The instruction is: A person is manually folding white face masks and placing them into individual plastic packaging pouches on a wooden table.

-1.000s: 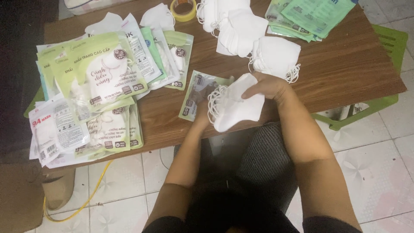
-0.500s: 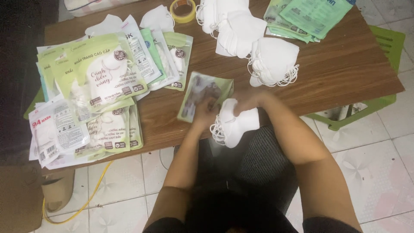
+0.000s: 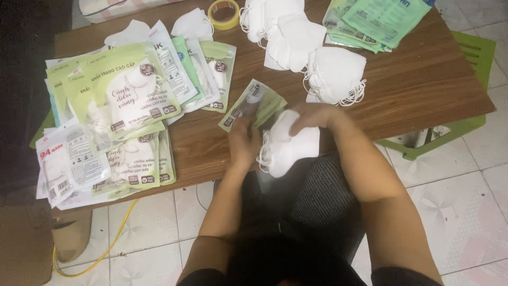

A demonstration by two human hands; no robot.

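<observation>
At the near edge of a wooden desk (image 3: 423,90), a person's left hand (image 3: 244,142) reaches forward, fingers curled on a pale green packet (image 3: 253,105) lying on the desk, its long axis slanting up to the right. The right hand (image 3: 312,117), arm bent inward, lies over a stack of white face masks (image 3: 288,145), fingers pressed together on top; the stack's long axis tilts down to the left, overhanging the desk edge.
</observation>
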